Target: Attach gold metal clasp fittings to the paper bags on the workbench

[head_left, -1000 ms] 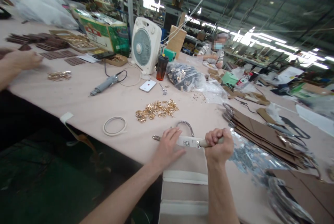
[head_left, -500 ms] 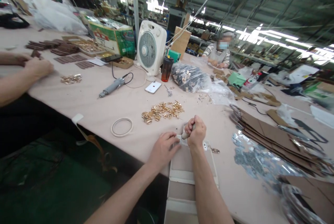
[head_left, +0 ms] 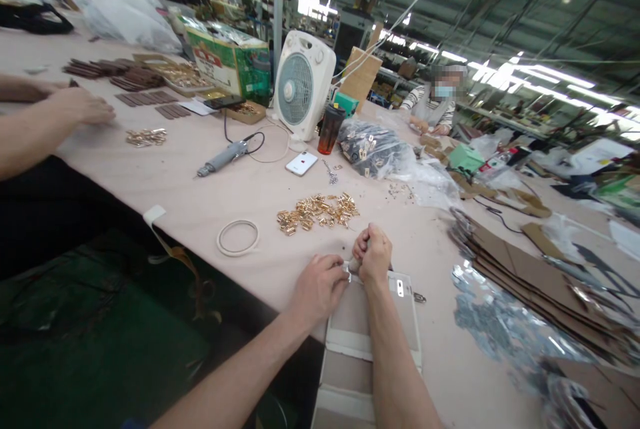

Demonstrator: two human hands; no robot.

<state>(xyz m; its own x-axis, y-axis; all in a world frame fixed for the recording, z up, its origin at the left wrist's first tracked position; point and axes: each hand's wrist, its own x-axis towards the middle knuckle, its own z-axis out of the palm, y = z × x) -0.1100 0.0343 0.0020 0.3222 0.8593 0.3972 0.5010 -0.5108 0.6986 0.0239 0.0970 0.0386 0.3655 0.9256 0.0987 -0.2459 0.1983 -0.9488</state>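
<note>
A pale-edged, brown-beige bag panel (head_left: 345, 312) lies at the table's front edge, its lower part hanging towards me. My right hand (head_left: 374, 256) is a fist around a hand tool with a pale handle (head_left: 354, 264), its tip low at the panel's top edge. What kind of tool it is, I cannot tell. Beside it, my left hand (head_left: 320, 288) has its fingers bent and closed at the panel's upper left corner, touching a small shiny spot. A silvery metal plate (head_left: 400, 288) shows on the panel, right of my right wrist. Another small metal fitting (head_left: 419, 297) juts past the panel's right edge.
Gold-coloured fittings (head_left: 317, 212) lie heaped beyond my hands, with a tape roll (head_left: 238, 237) to their left. Further back are an electric screwdriver (head_left: 223, 158), a phone (head_left: 301, 162) and a fan (head_left: 304, 86). Brown panels (head_left: 520, 262) are stacked right. A co-worker's hands (head_left: 85, 109) are left.
The view has shifted slightly, so the table things sit a little further right. My right fist leans closer to my left fingers. The co-worker's hands at left have moved a bit.
</note>
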